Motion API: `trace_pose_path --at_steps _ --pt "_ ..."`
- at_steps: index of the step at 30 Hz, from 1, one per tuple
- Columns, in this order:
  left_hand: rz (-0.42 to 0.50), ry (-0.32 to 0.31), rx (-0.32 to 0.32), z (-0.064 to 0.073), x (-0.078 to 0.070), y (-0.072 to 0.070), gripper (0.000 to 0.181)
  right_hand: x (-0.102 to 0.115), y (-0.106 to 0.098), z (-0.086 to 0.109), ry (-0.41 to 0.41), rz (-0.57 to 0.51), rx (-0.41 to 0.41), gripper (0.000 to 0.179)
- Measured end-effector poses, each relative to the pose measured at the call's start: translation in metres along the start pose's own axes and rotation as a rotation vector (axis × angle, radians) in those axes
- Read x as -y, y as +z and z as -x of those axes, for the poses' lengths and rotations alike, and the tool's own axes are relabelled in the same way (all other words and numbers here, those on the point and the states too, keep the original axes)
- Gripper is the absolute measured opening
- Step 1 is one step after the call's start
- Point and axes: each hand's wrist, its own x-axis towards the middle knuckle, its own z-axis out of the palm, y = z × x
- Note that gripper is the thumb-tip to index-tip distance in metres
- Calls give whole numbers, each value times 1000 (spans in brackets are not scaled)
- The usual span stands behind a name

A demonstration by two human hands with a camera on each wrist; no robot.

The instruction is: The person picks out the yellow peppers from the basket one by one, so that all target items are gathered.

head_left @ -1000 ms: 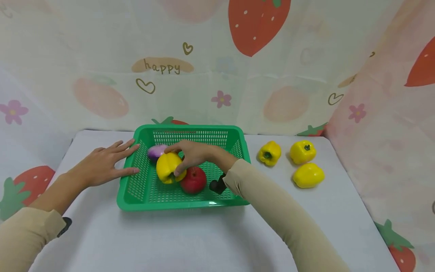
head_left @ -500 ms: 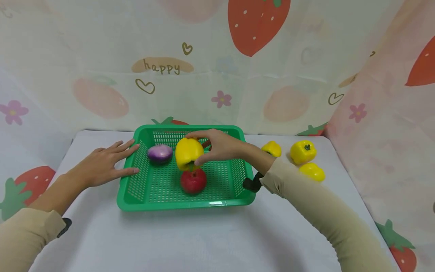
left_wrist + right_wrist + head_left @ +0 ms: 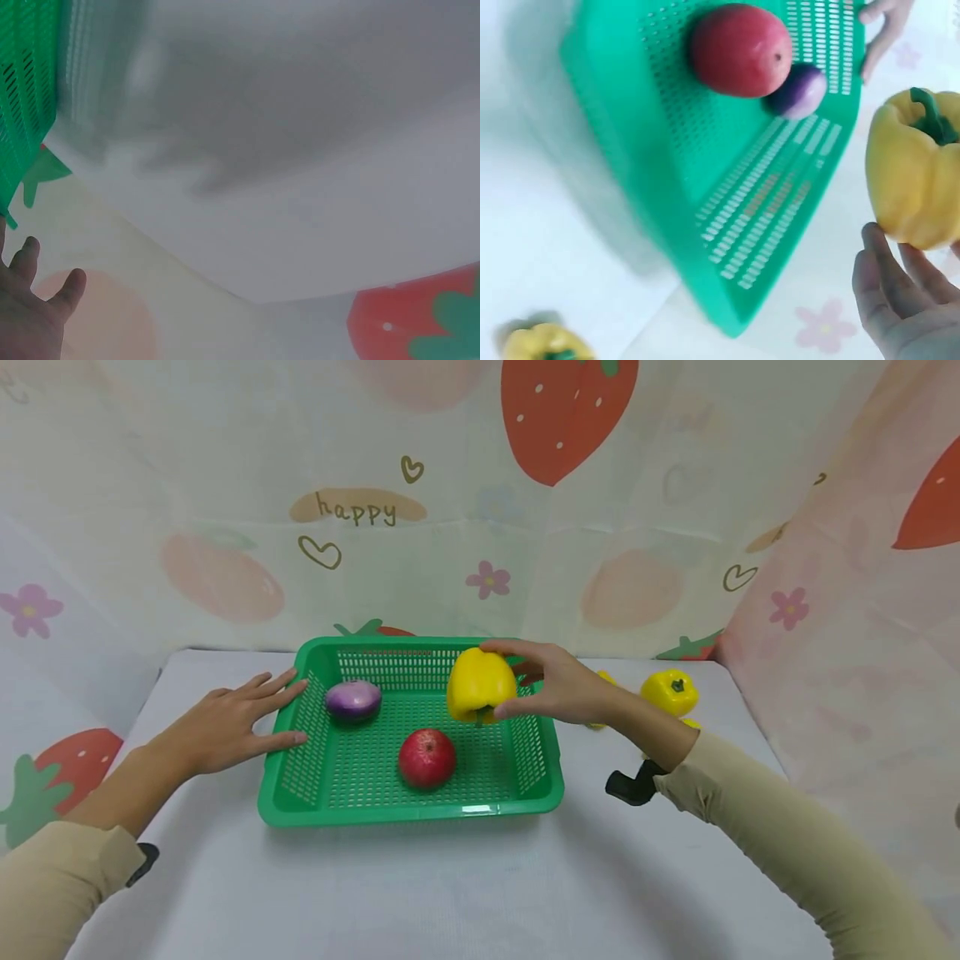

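My right hand (image 3: 558,683) grips a yellow bell pepper (image 3: 480,685) above the right part of the green basket (image 3: 408,816). The right wrist view shows the same pepper (image 3: 915,176) with its green stem, fingers against its lower side. My left hand (image 3: 225,722) lies spread with its fingertips on the basket's left rim; only part of that hand (image 3: 34,307) shows in the left wrist view. Inside the basket sit a purple-and-white eggplant (image 3: 353,700) at the left and a red pomegranate (image 3: 427,759) near the middle, apart from each other.
On the white table (image 3: 420,893), right of the basket, another yellow pepper (image 3: 670,692) stands. Two more yellow things there are mostly hidden behind my right wrist. A printed cloth (image 3: 450,527) hangs close behind the table.
My right hand has lifted the yellow bell pepper from beside the eggplant and carried it rightward, past the pomegranate, over the basket's right side. My left hand has stayed put.
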Motion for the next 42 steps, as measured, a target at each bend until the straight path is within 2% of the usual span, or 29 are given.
trace_pose_path --at_steps 6,13,18,24,30,42 --pt "12 4 -7 0 0 2 85 -23 -8 25 13 -23 -97 76" --pt "14 14 -12 -1 -1 2 84 -49 -13 57 95 -36 -251 76" --pt "13 9 -5 0 -1 0 85 -65 -21 77 146 -37 -310 74" --pt "13 6 -3 1 -1 -1 85 -82 -25 98 226 -12 -337 76" --pt "14 5 -2 2 0 0 85 -104 -18 114 296 -2 -343 79" --pt "11 6 -5 1 1 -1 85 -139 1 134 345 -43 -319 79"
